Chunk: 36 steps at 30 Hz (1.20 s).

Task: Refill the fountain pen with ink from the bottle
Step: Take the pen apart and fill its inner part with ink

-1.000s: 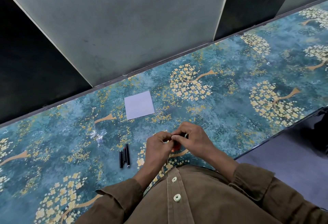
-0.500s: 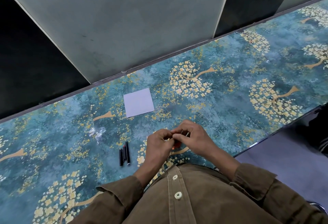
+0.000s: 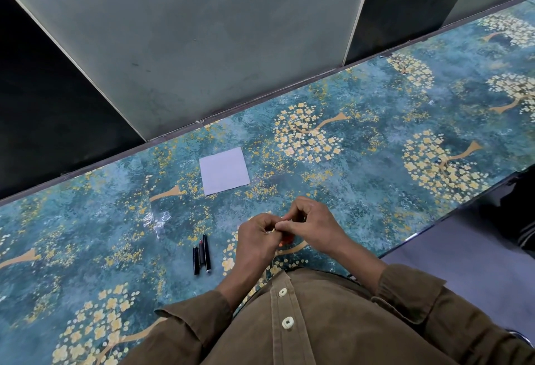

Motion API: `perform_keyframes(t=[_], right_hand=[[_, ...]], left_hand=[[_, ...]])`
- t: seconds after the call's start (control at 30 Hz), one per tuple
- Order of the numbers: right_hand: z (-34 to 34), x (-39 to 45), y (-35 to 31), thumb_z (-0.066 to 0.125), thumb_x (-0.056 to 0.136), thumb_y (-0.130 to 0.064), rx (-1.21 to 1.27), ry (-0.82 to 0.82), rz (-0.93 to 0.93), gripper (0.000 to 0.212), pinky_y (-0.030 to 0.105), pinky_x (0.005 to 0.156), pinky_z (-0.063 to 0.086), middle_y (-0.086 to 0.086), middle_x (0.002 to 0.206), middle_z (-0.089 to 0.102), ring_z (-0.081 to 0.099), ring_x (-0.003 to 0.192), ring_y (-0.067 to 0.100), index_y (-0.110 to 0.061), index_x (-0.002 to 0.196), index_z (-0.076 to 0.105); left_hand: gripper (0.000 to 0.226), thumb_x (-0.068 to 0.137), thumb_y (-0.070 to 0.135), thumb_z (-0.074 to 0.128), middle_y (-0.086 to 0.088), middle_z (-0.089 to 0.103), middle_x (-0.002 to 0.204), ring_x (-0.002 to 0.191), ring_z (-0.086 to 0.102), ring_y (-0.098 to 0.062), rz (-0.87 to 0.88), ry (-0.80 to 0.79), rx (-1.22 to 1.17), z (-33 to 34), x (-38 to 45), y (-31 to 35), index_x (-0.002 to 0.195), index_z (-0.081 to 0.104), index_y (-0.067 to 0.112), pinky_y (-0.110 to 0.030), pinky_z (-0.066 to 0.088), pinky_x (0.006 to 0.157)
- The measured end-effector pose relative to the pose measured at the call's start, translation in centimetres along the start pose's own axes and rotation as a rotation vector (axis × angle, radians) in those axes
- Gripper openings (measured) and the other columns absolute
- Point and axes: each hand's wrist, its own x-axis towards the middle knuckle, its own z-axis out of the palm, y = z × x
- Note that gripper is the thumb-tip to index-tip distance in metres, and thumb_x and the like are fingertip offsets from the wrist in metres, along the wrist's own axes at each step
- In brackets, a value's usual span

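My left hand (image 3: 256, 246) and my right hand (image 3: 314, 225) meet fingertip to fingertip just above the table, close to my body. Between them they pinch a small object with a red-orange part (image 3: 286, 238). The fingers hide most of it, and I cannot tell whether it is the ink bottle. To the left of my left hand, three black fountain pen parts (image 3: 202, 254) lie side by side on the table. The middle part has a small red tip. No hand touches them.
A square of white paper (image 3: 224, 170) lies farther back on the blue floral table (image 3: 376, 179). Grey and black wall panels (image 3: 202, 46) stand right behind the table. The table's front edge (image 3: 451, 217) runs diagonally at right, beside a dark object (image 3: 518, 214) on the floor.
Both hands stay together on the small object, with only slight finger movement. The view has shifted a little. The pen parts and the paper lie where they were.
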Motion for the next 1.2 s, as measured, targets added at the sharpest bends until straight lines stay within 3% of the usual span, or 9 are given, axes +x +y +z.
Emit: perform_keyframes(t=[0.17, 0.3, 0.43, 0.6, 0.73, 0.83, 0.93, 1.07, 1.2], right_hand=[[-0.22, -0.23, 0.04, 0.082, 0.079, -0.022, 0.046, -0.057, -0.010, 0.017, 0.015, 0.068, 0.047, -0.009, 0.081, 0.060, 0.057, 0.071, 0.001, -0.026, 0.095, 0.078], [-0.24, -0.38, -0.14, 0.082, 0.079, -0.013, 0.080, -0.039, 0.005, 0.009, 0.012, 0.068, 0.046, -0.010, 0.080, 0.063, 0.060, 0.072, -0.004, -0.014, 0.088, 0.080], [-0.12, -0.32, -0.23, 0.085, 0.076, -0.017, 0.059, -0.011, 0.003, 0.011, 0.012, 0.061, 0.043, -0.010, 0.074, 0.060, 0.057, 0.066, -0.002, -0.014, 0.075, 0.075], [0.18, -0.19, -0.19, 0.087, 0.072, -0.021, 0.049, 0.025, 0.004, 0.024, 0.015, 0.057, 0.041, -0.010, 0.071, 0.056, 0.052, 0.061, -0.001, -0.018, 0.065, 0.065], [0.09, -0.44, -0.30, 0.087, 0.073, -0.021, 0.083, 0.019, 0.039, 0.029, 0.016, 0.055, 0.043, -0.007, 0.070, 0.057, 0.051, 0.057, -0.002, -0.013, 0.068, 0.060], [-0.15, -0.55, -0.27, 0.086, 0.074, -0.025, 0.089, -0.018, 0.062, 0.022, 0.016, 0.060, 0.045, -0.008, 0.076, 0.059, 0.052, 0.062, 0.001, -0.021, 0.084, 0.067], [-0.24, -0.63, -0.29, 0.081, 0.081, -0.021, 0.068, -0.056, 0.039, 0.018, 0.013, 0.065, 0.047, -0.010, 0.085, 0.058, 0.056, 0.066, -0.002, -0.025, 0.097, 0.074], [-0.29, -0.81, -0.55, 0.077, 0.085, -0.017, 0.063, -0.042, 0.030, 0.008, 0.012, 0.069, 0.050, -0.007, 0.091, 0.064, 0.064, 0.075, 0.001, -0.016, 0.093, 0.078], [-0.07, -0.76, -0.57, 0.081, 0.081, -0.018, 0.043, -0.008, 0.025, 0.008, 0.015, 0.063, 0.047, -0.009, 0.081, 0.061, 0.059, 0.068, -0.002, -0.013, 0.082, 0.075]], left_hand=[[0.019, 0.073, 0.002, 0.070, 0.000, 0.077, 0.072, 0.068, 0.075, -0.015, 0.012, 0.010, 0.031, 0.07, 0.17, -0.19, 0.073, 0.079, 0.019, -0.043, 0.063, 0.068], [0.014, 0.076, 0.004, 0.071, -0.001, 0.077, 0.073, 0.067, 0.075, -0.013, 0.017, 0.011, 0.038, 0.11, 0.17, -0.22, 0.075, 0.078, 0.016, -0.037, 0.063, 0.066], [0.017, 0.076, -0.001, 0.071, -0.001, 0.077, 0.072, 0.066, 0.075, -0.014, 0.012, 0.007, 0.017, 0.13, -0.01, 0.07, 0.078, 0.079, 0.015, -0.029, 0.062, 0.061], [0.021, 0.075, -0.003, 0.066, -0.004, 0.076, 0.072, 0.067, 0.075, -0.019, 0.011, -0.013, 0.013, 0.04, 0.09, -0.19, 0.076, 0.078, 0.014, -0.041, 0.064, 0.065], [0.022, 0.074, -0.003, 0.065, -0.004, 0.077, 0.072, 0.068, 0.076, -0.021, 0.010, -0.013, 0.009, 0.08, 0.19, -0.39, 0.077, 0.078, 0.015, -0.045, 0.064, 0.066], [0.024, 0.075, -0.005, 0.067, -0.005, 0.077, 0.074, 0.068, 0.076, -0.023, -0.007, -0.009, -0.014, 0.13, 0.26, -0.44, 0.080, 0.079, 0.015, -0.045, 0.064, 0.066], [0.018, 0.079, -0.003, 0.069, -0.005, 0.077, 0.075, 0.068, 0.076, -0.019, 0.012, 0.002, -0.002, 0.23, 0.14, -0.32, 0.080, 0.079, 0.013, -0.036, 0.064, 0.064], [0.012, 0.082, 0.001, 0.071, -0.005, 0.077, 0.076, 0.067, 0.075, -0.015, 0.030, 0.012, 0.014, 0.16, -0.07, -0.12, 0.080, 0.078, 0.010, -0.029, 0.062, 0.061], [0.016, 0.079, -0.002, 0.069, -0.005, 0.077, 0.074, 0.068, 0.075, -0.018, 0.020, 0.014, 0.015, 0.14, -0.10, 0.02, 0.080, 0.078, 0.011, -0.035, 0.064, 0.063]])
